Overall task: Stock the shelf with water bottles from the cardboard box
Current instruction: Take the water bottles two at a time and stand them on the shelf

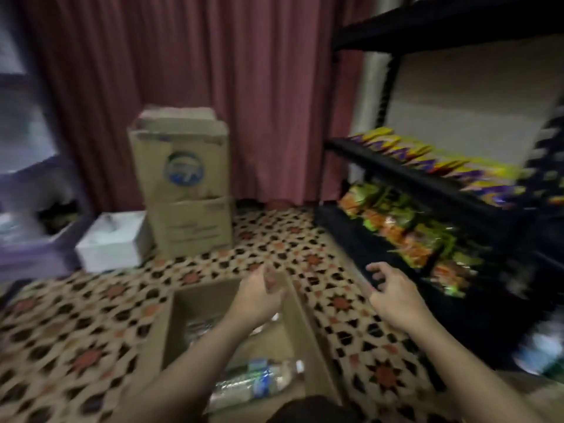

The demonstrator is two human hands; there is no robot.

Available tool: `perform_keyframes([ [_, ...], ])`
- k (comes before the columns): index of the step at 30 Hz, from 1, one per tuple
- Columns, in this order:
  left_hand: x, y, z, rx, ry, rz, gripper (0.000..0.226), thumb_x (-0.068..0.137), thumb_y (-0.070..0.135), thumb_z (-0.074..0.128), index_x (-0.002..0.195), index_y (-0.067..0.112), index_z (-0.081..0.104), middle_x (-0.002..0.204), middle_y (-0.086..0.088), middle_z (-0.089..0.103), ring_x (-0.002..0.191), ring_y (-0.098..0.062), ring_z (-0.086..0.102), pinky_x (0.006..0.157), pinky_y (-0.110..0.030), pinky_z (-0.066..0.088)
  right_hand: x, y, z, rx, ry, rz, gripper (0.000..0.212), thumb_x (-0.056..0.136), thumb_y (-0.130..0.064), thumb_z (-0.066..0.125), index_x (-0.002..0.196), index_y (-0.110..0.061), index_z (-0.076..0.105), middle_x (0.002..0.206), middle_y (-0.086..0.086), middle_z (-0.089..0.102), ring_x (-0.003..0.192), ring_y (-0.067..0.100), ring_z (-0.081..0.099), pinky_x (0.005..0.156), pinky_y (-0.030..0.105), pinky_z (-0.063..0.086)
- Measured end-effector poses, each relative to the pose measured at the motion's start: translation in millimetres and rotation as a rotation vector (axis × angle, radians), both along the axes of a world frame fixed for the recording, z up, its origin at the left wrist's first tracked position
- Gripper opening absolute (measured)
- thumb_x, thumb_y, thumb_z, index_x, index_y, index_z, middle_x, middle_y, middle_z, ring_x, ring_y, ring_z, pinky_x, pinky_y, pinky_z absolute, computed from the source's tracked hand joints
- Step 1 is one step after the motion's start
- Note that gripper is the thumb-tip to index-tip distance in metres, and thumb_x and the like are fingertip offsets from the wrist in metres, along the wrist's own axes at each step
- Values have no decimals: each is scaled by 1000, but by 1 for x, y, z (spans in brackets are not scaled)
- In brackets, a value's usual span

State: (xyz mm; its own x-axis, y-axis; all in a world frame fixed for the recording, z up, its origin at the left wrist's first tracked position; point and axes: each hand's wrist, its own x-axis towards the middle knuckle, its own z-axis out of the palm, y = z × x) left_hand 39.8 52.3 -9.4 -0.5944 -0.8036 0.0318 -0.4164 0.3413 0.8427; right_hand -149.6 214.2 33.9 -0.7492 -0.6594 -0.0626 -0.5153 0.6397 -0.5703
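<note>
Patterned floor (91, 331): left hand (259, 296) over box (186, 306), right hand (393, 293) (half-curled) beside.

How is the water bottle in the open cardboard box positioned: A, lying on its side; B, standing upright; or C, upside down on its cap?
A: the water bottle lies on its side on the bottom of the cardboard box, with its white cap pointing right.
</note>
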Motion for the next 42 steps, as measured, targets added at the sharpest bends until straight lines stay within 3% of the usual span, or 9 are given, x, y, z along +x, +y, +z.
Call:
perform_keyframes([
  [8,95,-45,-132,71,-338,177,43,77,26,66,118,16,57,115,-1,63,109,-20,59,92,-26,45,66,-99,-110,144,-208,205,61,89,-41,65,144,-32,40,147,-1,47,129,20,49,102,35,43],
  [11,96,-68,-168,38,-465,128,52,84,29,65,131,12,49,130,-6,54,120,-24,52,102,-30,40,69,-116,-166,227,-312,117,69,90,-52,60,149,-27,34,152,3,41,137,27,42,112,47,35],
  [13,84,-91,-185,-1,-519,84,61,86,31,64,139,11,43,138,-7,49,128,-24,47,108,-30,36,73,-122,-204,270,-468,45,67,93,-51,57,146,-13,41,148,10,45,135,28,43,112,39,35],
  [17,49,-139,-215,-113,-669,-46,77,87,34,64,151,10,28,154,-9,34,140,-25,34,115,-31,27,82,-134,-256,302,-640,12,49,89,-63,47,104,-22,69,121,5,66,118,23,58,103,28,40],
  [23,6,-188,-266,-234,-865,-152,79,87,38,62,152,15,25,154,-9,32,138,-29,35,109,-43,39,90,-161,-338,220,-1036,-243,67,78,-58,70,120,-6,67,119,10,68,107,25,65,98,35,51],
  [28,1,-210,-304,-216,-1019,-181,103,80,45,72,156,19,7,161,-7,13,147,-29,16,117,-51,24,105,-171,-365,134,-1267,-551,68,79,-49,77,127,-3,60,114,12,66,103,25,62,92,34,49],
  [30,3,-214,-314,-222,-1075,-171,114,76,47,76,156,22,-2,163,-4,2,150,-29,5,117,-58,13,111,-174,-370,48,-1286,-645,81,63,-48,88,124,-3,60,96,9,65,86,22,63,84,34,53],
  [33,-1,-220,-320,-262,-1147,-172,118,73,54,76,155,26,-5,161,-9,6,148,-31,11,113,-63,18,118,-182,-390,-32,-1199,-758,130,29,-55,93,135,1,42,115,16,62,98,31,65,86,44,58],
  [42,-22,-220,-309,-221,-1220,-178,104,60,65,80,143,16,39,135,-14,44,122,-30,51,99,-38,48,109,-187,-395,79,-1013,-688,115,57,-50,90,140,-2,27,130,18,54,118,36,55,100,44,48],
])
